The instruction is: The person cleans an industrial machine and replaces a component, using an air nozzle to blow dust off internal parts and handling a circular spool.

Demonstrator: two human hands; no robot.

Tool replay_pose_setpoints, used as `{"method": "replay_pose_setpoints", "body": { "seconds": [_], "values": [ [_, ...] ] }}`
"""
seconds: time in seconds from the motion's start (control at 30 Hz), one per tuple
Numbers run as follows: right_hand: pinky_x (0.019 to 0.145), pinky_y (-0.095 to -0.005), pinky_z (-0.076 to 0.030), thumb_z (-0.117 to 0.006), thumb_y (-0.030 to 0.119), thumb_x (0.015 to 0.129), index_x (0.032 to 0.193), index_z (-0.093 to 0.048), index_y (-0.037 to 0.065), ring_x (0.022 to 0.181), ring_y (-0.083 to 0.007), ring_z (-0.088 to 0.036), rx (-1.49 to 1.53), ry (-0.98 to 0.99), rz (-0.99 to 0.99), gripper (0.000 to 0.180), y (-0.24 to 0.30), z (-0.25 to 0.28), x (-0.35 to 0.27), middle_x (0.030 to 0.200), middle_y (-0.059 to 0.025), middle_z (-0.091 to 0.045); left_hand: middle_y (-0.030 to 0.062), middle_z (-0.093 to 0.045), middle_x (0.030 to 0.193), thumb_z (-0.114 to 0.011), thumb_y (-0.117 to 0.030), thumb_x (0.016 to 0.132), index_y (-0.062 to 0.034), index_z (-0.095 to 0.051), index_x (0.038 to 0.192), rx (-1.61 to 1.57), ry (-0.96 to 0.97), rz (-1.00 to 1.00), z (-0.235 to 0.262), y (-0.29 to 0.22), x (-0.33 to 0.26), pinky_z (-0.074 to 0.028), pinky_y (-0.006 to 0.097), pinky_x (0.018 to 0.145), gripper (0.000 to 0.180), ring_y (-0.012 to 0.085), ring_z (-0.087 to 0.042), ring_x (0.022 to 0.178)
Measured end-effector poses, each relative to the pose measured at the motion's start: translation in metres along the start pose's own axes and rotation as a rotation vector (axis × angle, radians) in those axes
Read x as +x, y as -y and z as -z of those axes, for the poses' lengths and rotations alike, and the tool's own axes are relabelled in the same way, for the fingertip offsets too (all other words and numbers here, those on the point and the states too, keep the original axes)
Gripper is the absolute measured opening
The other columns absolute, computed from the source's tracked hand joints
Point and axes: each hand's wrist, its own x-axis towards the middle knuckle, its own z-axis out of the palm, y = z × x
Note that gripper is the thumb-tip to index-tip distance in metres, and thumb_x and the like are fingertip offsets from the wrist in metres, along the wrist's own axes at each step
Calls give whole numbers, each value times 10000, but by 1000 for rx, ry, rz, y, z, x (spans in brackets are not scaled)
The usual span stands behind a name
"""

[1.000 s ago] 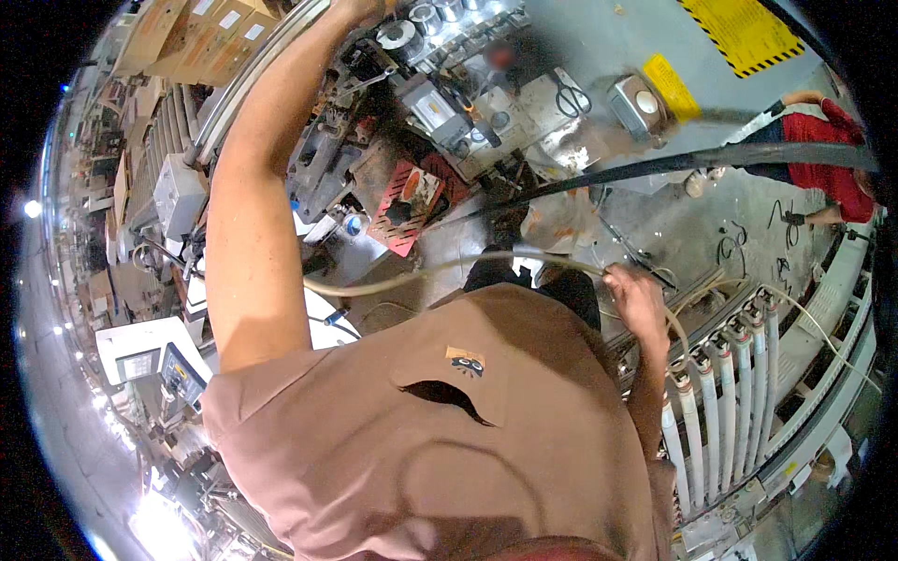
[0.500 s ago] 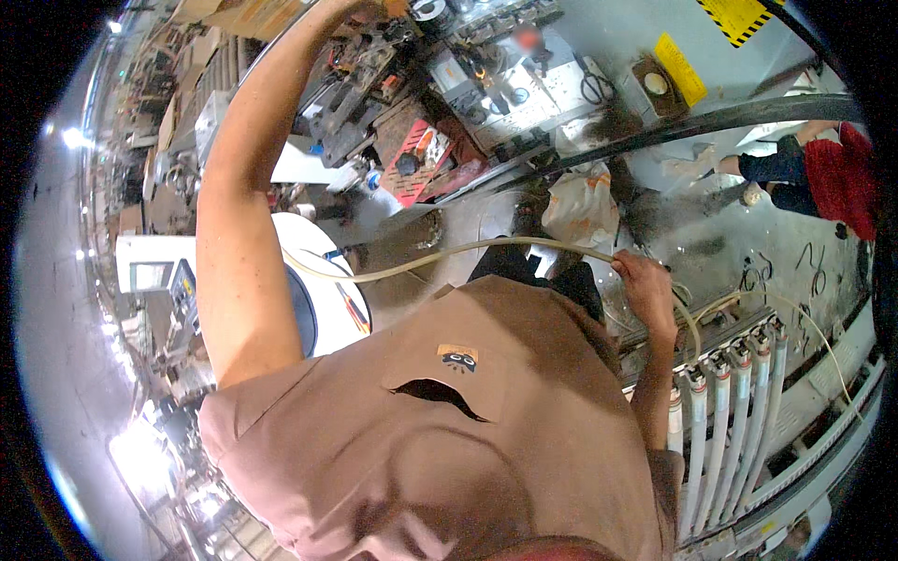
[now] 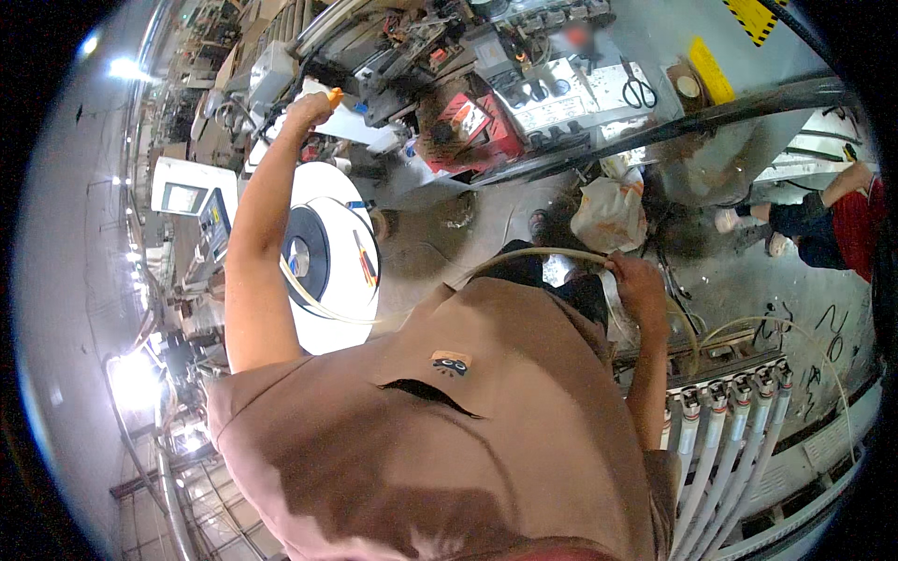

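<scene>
Head view: I watch the left hand [image 3: 309, 112], arm outstretched, closed around a small orange object [image 3: 334, 96]. Well apart, the right hand [image 3: 641, 288] grips a pale hose [image 3: 543, 251] before the brown shirt [image 3: 533, 374]. Since a second ago, the left has dropped nearer the round white table [image 3: 323, 182]. A black pipe [image 3: 692, 120] crosses the view.

My left hand [image 3: 311, 110] gripping an orange object [image 3: 335, 97], my right hand [image 3: 641, 290] closed around a pale hose [image 3: 552, 251] arcing past my brown shirt [image 3: 449, 458], a round white table [image 3: 327, 182] bearing a black disc [image 3: 319, 236], a red-shirted person [image 3: 855, 234] at right
</scene>
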Motion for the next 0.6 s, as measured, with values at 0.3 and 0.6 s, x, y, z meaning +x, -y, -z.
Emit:
{"method": "replay_pose_setpoints", "body": {
  "seconds": [0.3,0.6],
  "values": [
    [732,-542,-495,-576,312,1030,1069,-659,74,894,-480,-647,12,25,11,255,10,6,6,926,-214,-691,240,-719,1225,-416,-259,1033,-51,-630,1307,-112,-490,75,10,18,45,-551,586,929,406,407,-713,1131],
    [733,-548,-507,-602,293,1013,1024,-699,76,843,-445,-669,-68,-79,30,238,65,-8,6,941,-214,-710,37,-604,711,-648,-190,904,-24,-610,859,-511,321,-229,-79,55,81,-503,371,512,176,206,-575,565]
  ]
}}
